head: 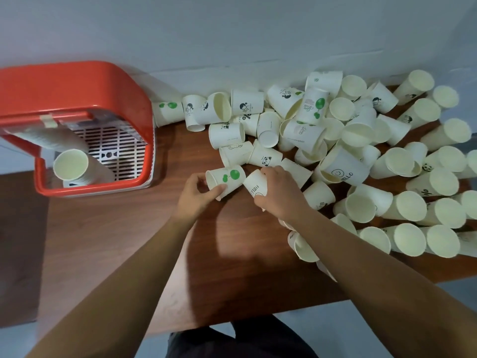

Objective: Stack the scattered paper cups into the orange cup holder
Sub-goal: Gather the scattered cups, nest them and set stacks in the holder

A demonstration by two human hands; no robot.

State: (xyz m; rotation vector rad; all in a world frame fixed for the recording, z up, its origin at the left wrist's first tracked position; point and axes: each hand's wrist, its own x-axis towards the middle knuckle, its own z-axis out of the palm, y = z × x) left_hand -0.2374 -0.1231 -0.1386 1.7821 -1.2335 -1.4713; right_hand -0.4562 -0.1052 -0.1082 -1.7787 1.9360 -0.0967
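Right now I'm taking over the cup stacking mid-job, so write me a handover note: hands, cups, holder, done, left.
Left hand grips a white paper cup with green tree print. Right hand grips a white paper HELLO cup.
Orange plastic cup holder, table's left, holds one nested cup stack: done.
Left: the large pile of loose white paper cups on the brown wooden table.

Soft, fairly bright indoor light, seemingly from overhead, with no hard glare anywhere. Throws a broad, blurry-edged shadow on the bench (116,241), right of and below the orange cup holder (74,81). Leaves a dull sheen on that holder's top and mild shade inside it. Washes the paper cups (361,140), far right of the holder, to a pale low-contrast cream. Bends straight edges strongly toward the borders. Looks slightly soft and smeared throughout, most of all right of the holder.
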